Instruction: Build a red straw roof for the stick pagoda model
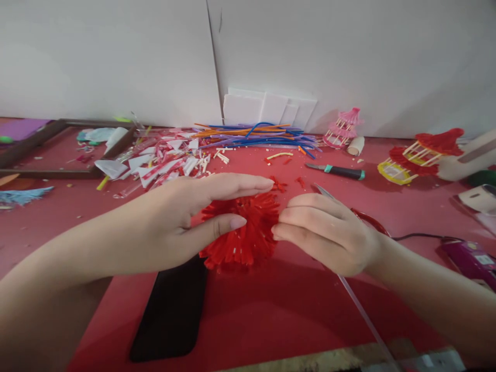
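A round, fringed red bundle (244, 243) sits at the middle of the red table. Over its left side is my left hand (182, 222), its fingers stretched above the far edge and its thumb lying across the front, spread apart from them. My right hand (329, 230) is at the bundle's right edge with fingers bent and pressed together; whatever its fingertips pinch is hidden. Beneath and behind the right hand lie scissors, with a blade tip (323, 191) and a red handle (372, 221) showing. Small red scraps (278, 183) lie beyond the bundle.
A black phone (172, 312) lies front left. Behind are plastic scraps (163, 157), coloured stems (256, 135) and a utility knife (337, 171). Small red (426, 152) and pink (344, 128) tiered models stand back right. A purple glue gun (470, 261) is far right, a brown frame (65, 174) far left.
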A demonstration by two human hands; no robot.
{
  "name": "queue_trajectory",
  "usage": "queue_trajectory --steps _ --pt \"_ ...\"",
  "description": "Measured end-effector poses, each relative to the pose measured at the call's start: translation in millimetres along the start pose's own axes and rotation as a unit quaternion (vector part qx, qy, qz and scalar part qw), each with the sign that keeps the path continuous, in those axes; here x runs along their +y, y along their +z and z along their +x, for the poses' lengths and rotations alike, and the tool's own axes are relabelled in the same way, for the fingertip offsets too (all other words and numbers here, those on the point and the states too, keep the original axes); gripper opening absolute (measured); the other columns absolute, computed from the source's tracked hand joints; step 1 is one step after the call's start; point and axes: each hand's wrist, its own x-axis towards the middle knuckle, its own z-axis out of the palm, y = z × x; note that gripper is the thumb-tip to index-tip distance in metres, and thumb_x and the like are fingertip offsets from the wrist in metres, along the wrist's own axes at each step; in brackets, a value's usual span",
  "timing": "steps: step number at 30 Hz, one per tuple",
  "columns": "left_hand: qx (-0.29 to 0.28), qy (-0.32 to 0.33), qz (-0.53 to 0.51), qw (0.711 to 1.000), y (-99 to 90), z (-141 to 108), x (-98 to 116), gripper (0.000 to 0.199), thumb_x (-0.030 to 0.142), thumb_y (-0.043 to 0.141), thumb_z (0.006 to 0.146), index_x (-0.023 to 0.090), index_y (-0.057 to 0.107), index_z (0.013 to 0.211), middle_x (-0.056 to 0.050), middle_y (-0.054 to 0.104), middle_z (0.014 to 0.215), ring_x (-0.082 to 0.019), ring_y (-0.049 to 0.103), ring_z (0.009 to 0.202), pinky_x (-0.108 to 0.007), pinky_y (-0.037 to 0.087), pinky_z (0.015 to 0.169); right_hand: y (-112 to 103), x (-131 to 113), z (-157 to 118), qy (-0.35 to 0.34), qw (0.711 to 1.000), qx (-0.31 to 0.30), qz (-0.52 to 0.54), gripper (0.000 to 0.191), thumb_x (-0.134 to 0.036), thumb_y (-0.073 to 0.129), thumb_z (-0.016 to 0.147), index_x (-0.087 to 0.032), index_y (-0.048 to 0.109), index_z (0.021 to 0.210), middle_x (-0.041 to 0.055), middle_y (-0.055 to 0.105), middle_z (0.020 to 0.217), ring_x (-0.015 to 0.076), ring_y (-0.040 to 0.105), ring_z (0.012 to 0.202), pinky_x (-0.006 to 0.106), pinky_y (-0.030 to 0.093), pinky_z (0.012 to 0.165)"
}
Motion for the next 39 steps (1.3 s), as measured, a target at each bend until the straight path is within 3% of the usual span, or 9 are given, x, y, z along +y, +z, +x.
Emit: queue_trajectory --steps 5,9,13,17,29,33,39 --pt "0.027 0.062 0.017 0.998 2.3 4 9 0.030 0.014 0.055 0.097 0.027 0.069 0.119 0.002 0.075 0.124 -0.016 0.071 0.114 -0.022 0.058 0.098 2 -1 -5 0.030 0.999 0.016 0.026 0.011 -0.008 0.062 0.095 -0.009 0.072 0.092 0.0112 0.076 0.090 0.0202 0.069 0.086 0.036 0.063 0.079" --pt "0.063 0.112 0.046 0.991 7.5 7 15 0.024 0.009 0.055 0.092 0.023 0.072 0.103 -0.002 0.076 0.115 -0.017 0.071 0.105 -0.027 0.058 0.093 3 -3 -5 0.044 0.998 0.019 0.033 0.014 -0.008 0.060 0.096 -0.010 0.072 0.091 0.0100 0.075 0.090 0.0184 0.067 0.085 0.035 0.063 0.080" --pt "0.064 0.144 0.067 0.985 11.3 8 14 0.022 0.007 0.057 0.089 0.020 0.071 0.100 -0.006 0.075 0.110 -0.020 0.071 0.099 -0.034 0.059 0.086 5 -6 -5 0.023 0.999 0.023 0.022 0.013 -0.007 0.061 0.094 -0.007 0.072 0.087 0.0116 0.074 0.088 0.0194 0.066 0.083 0.034 0.062 0.079" --pt "0.068 0.158 0.076 0.982 13.0 7 12 0.021 0.006 0.059 0.088 0.017 0.070 0.102 -0.008 0.075 0.108 -0.021 0.070 0.100 -0.036 0.058 0.089 8 -7 -3 0.018 0.999 0.027 0.009 0.013 -0.007 0.061 0.093 -0.009 0.071 0.085 0.0111 0.073 0.089 0.0194 0.066 0.083 0.034 0.062 0.078" --pt "0.066 0.148 0.083 0.983 14.2 7 14 0.020 0.007 0.059 0.089 0.016 0.068 0.104 -0.009 0.074 0.108 -0.021 0.070 0.100 -0.035 0.059 0.089 11 -7 -1 0.093 0.994 0.034 0.056 0.006 -0.010 0.065 0.092 -0.011 0.069 0.089 0.0089 0.069 0.085 0.0182 0.063 0.081 0.036 0.059 0.076" --pt "0.064 0.156 0.093 0.981 14.6 8 14 0.018 0.009 0.059 0.090 0.016 0.068 0.103 -0.009 0.075 0.108 -0.021 0.071 0.100 -0.036 0.058 0.093 9 -9 0 0.054 0.998 0.020 0.024 0.009 -0.005 0.065 0.090 -0.009 0.069 0.083 0.0113 0.072 0.084 0.0202 0.064 0.079 0.037 0.061 0.072" --pt "0.066 0.164 0.093 0.980 16.5 9 11 0.017 0.009 0.060 0.090 0.017 0.068 0.103 -0.008 0.075 0.106 -0.021 0.070 0.099 -0.035 0.058 0.092 8 -13 0 0.022 0.998 0.054 0.010 0.011 -0.002 0.065 0.089 -0.008 0.069 0.082 0.0104 0.075 0.084 0.0197 0.066 0.079 0.035 0.063 0.071"
